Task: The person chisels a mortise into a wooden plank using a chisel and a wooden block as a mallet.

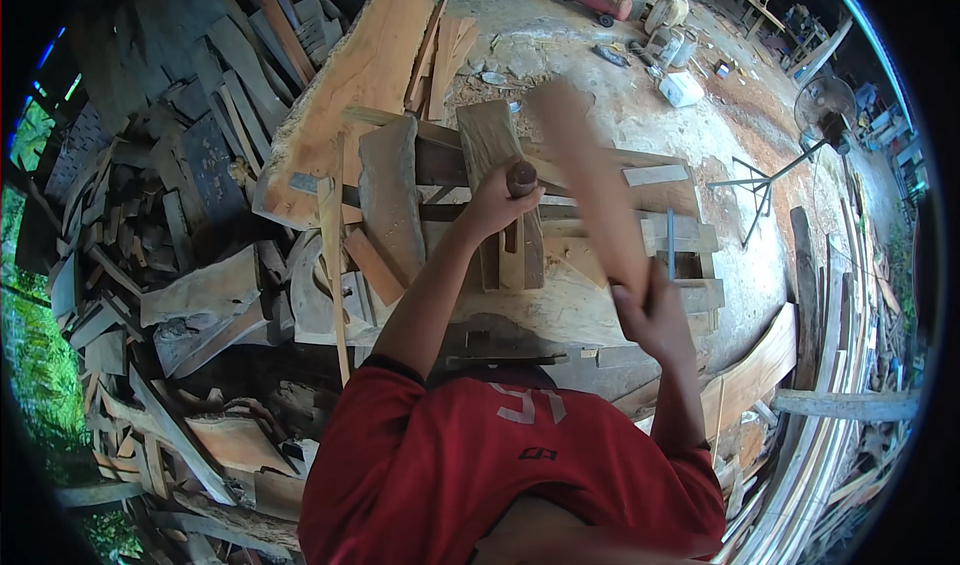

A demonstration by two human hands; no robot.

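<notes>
My left hand is closed around a chisel, whose dark round handle end points up. Its blade is hidden below my fist. Under it lies a thick wooden piece with a long slot along its near part. My right hand grips the narrow end of a wooden mallet, flat and paddle-like. The mallet is raised to the right of the chisel, apart from it, its far end smeared by motion.
Several boards and a slatted wooden frame lie on the workbench. A thin bluish metal bar rests near my right hand. Scrap wood is heaped at left. A wide slab leans beyond. A stand fan stands far right.
</notes>
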